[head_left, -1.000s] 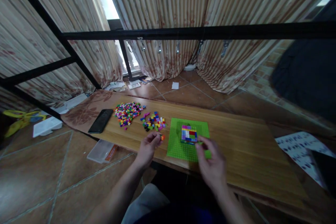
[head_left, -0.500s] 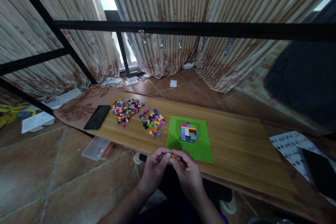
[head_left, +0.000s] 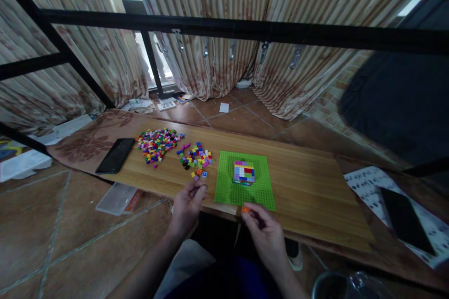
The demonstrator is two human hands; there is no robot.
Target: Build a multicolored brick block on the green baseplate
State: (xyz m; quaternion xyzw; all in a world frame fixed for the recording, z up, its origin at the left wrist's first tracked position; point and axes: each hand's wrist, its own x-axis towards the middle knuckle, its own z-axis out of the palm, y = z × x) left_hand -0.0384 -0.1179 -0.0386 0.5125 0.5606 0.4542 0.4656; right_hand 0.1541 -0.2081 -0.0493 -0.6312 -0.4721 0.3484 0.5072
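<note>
Between the thumb and fingers of my right hand (head_left: 264, 229) is an orange toy brick (head_left: 244, 209), held near the front edge of a green baseplate (head_left: 224, 191). On that baseplate stands a block built of multicoloured bricks (head_left: 244, 173). My left hand (head_left: 187, 208) is closed in a pinch at the table's front edge; what its fingertips hold, if anything, is hidden. Just beyond it lie a blue-and-white brick (head_left: 204, 174) and a few other loose bricks. A small cluster of sorted bricks (head_left: 196, 155) is spread behind these.
A large heap of small bricks (head_left: 157, 144) lies at the table's left, beside a black phone (head_left: 115, 155). To the right, a dark tablet-like device (head_left: 407, 219) rests on a printed sheet (head_left: 365, 180). A clear plastic box (head_left: 115, 198) is on the floor.
My hands have moved apart. The left went left towards the loose bricks, while the right shifted right with the orange brick. The camera view has turned slightly.
</note>
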